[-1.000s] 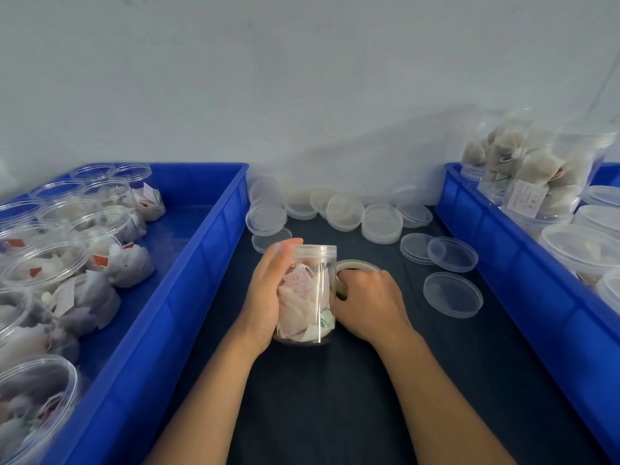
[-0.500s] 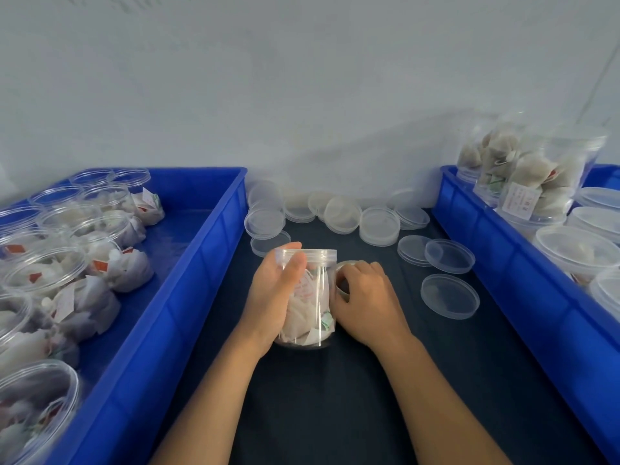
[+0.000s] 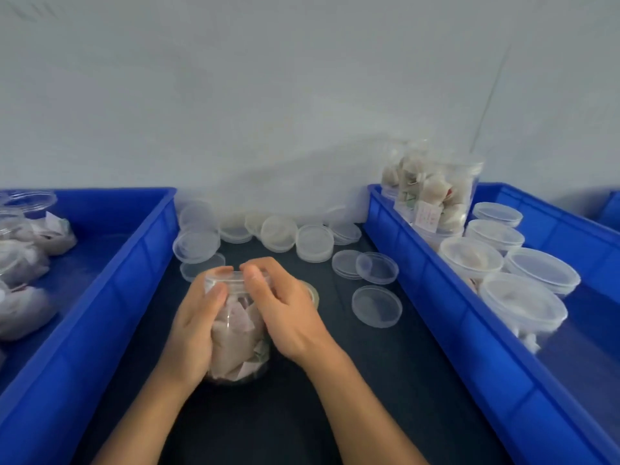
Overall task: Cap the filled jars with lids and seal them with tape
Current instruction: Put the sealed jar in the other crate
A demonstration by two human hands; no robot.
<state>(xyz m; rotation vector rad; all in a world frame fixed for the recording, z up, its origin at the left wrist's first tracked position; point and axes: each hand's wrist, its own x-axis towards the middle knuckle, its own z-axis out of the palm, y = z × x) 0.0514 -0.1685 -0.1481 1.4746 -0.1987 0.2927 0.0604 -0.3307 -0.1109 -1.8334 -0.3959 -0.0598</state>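
Note:
A clear plastic jar (image 3: 236, 330) full of white tea bags stands on the dark mat between two crates, with a clear lid (image 3: 219, 280) on top. My left hand (image 3: 196, 330) wraps around the jar's left side, thumb near the lid. My right hand (image 3: 288, 317) lies over its right side, fingertips pinched against the lid's rim. Whether tape is between those fingers cannot be seen. A roll of clear tape (image 3: 312, 293) lies flat just behind my right hand, mostly hidden by it.
Several loose clear lids (image 3: 313, 243) lie at the back of the mat, one lid (image 3: 376, 306) to the right. The left blue crate (image 3: 100, 317) holds uncapped filled jars (image 3: 20, 263). The right blue crate (image 3: 436, 313) holds capped jars (image 3: 469, 258).
My right hand has left the tape roll and come up onto the jar's lid rim. The left hand still holds the jar. My view has shifted to the right.

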